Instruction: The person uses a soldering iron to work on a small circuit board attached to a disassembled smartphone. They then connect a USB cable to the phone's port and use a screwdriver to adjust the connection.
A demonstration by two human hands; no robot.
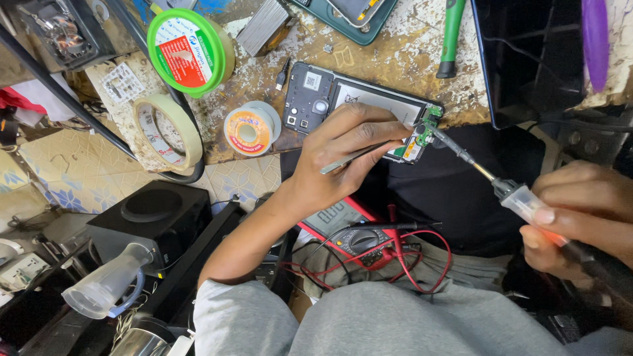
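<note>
- L hand (336,161): my fingers closed on tweezers (356,157), tips at the small green circuit board (422,135).
- R hand (580,211): fingers gripping soldering iron (521,198); its tip touches same board.
- Opened phone (343,99): flat at desk (395,59) front edge, board at its right end.
- Solder spool (249,129), tape roll (168,132): desk front-left corner.
- Multimeter (349,231): in front of the desk, near my lap.

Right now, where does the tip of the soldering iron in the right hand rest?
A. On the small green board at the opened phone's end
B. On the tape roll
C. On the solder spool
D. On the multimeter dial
A: the soldering iron in the right hand reaches the green board of the phone, where the left hand holds tweezers.
</note>
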